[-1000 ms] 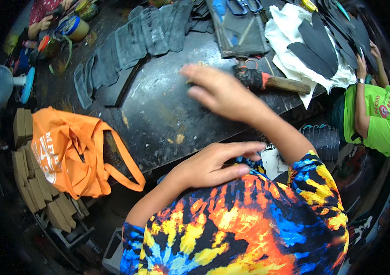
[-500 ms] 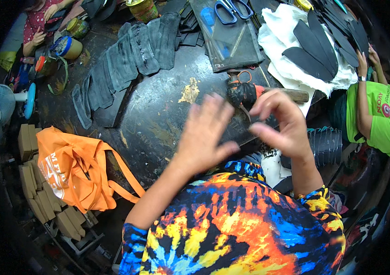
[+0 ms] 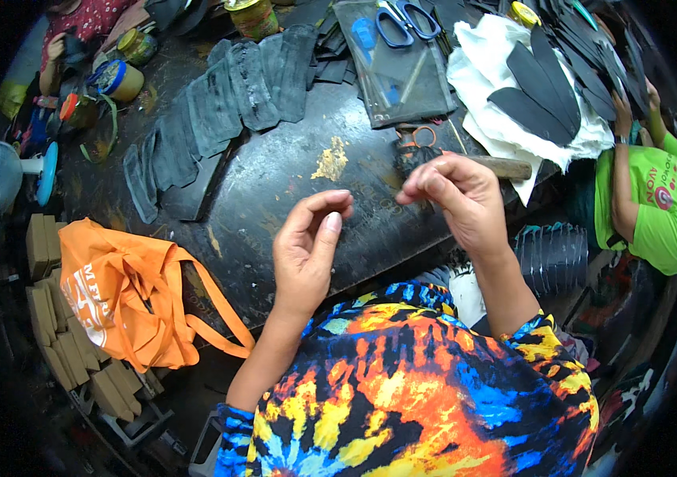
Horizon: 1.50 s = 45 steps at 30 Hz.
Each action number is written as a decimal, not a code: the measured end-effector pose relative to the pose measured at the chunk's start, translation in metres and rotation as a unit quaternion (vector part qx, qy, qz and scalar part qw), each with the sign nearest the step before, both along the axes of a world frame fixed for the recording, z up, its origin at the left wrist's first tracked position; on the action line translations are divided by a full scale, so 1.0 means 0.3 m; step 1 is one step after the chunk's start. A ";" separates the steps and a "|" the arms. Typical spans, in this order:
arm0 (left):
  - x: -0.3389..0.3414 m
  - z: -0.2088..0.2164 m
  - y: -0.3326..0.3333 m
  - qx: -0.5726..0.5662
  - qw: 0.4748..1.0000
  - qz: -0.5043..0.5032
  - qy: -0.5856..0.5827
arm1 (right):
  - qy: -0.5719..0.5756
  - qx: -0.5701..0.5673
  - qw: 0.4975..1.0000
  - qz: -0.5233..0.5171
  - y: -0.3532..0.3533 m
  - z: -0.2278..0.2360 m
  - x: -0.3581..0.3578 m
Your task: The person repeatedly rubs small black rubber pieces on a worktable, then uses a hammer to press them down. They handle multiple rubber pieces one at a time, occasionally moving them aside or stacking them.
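Note:
Above the near part of the dark worktable (image 3: 291, 171), my left hand (image 3: 304, 248) is loosely curled, its thumb close to the bent fingers. My right hand (image 3: 466, 199) is held level with it on the right, fingertips and thumb drawn together. A gap separates the two hands. Whatever is between the fingertips of either hand, if anything, is too small to see. Just behind my right hand lie a black-wrapped bundle (image 3: 408, 153) with an orange ring and a wooden handle (image 3: 504, 167), partly covered by that hand.
Overlapping grey-black strips (image 3: 211, 111) lie at the far left. Scissors (image 3: 407, 22) rest on a dark mesh pouch (image 3: 402, 83). Black leaf-shaped pieces (image 3: 541, 87) lie on white sheeting (image 3: 474, 56). An orange bag (image 3: 128, 294), jars (image 3: 120, 82) and a fan (image 3: 0, 176) stand left; co-workers' hands (image 3: 623, 115) show right.
My left hand has drawn back from the tabletop and turned, its spread fingers now curled. The fingers of my right hand have come together, and it has moved slightly left.

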<state>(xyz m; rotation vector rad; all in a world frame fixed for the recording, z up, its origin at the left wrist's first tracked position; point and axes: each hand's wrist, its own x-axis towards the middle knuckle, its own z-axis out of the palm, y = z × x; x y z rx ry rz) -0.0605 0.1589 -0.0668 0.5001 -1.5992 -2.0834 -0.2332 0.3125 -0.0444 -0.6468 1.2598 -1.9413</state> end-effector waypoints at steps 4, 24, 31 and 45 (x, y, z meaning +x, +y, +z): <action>-0.027 -0.018 0.086 0.011 1.000 -0.016 -0.010 | -0.144 -0.061 0.988 -0.008 -0.013 -0.031 0.042; -0.136 0.018 0.109 0.068 0.996 -0.055 0.005 | 0.298 0.106 0.948 0.023 0.117 -0.059 0.159; -0.105 -0.003 0.185 -0.048 0.996 -0.053 -0.045 | 0.463 0.154 0.873 -0.027 0.194 -0.049 0.103; -0.093 0.001 0.201 -0.057 0.974 -0.218 -0.024 | 0.462 0.148 0.871 -0.074 0.187 -0.051 0.111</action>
